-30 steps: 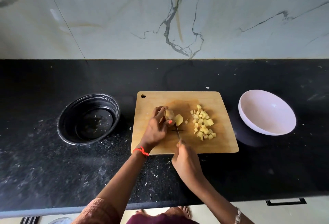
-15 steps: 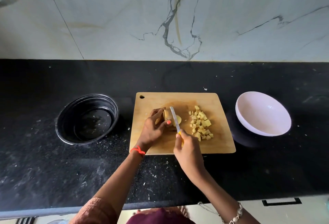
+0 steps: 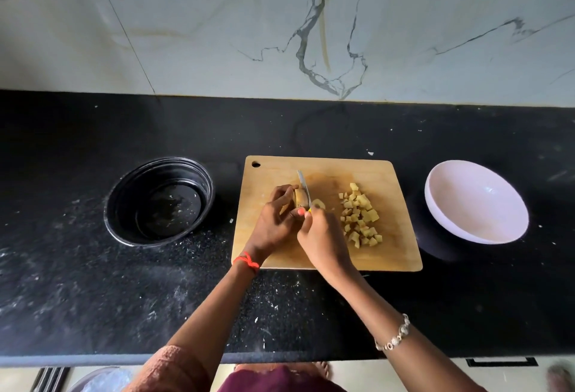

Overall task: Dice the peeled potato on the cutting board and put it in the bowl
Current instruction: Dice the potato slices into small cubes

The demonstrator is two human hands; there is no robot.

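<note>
A wooden cutting board [image 3: 389, 254] is laid flat. Near its centre a pale yellow piece of potato [image 3: 300, 198] is kept, the knife [image 3: 303, 184] set against it. One slice [image 3: 319, 204] lies just beside it at 3 o'clock and a heap of small cubes [image 3: 361, 217] further at 3 o'clock. The white bowl [image 3: 476, 201] stands upright off the board, at 3 o'clock.

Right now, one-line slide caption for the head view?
Left hand steadies potato on cutting board; right hand slices it with knife, dice piled beside.

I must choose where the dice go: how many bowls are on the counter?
2. A black bowl stands left of the cutting board, a white bowl right of it, both apart from it. None seems hidden.
</note>
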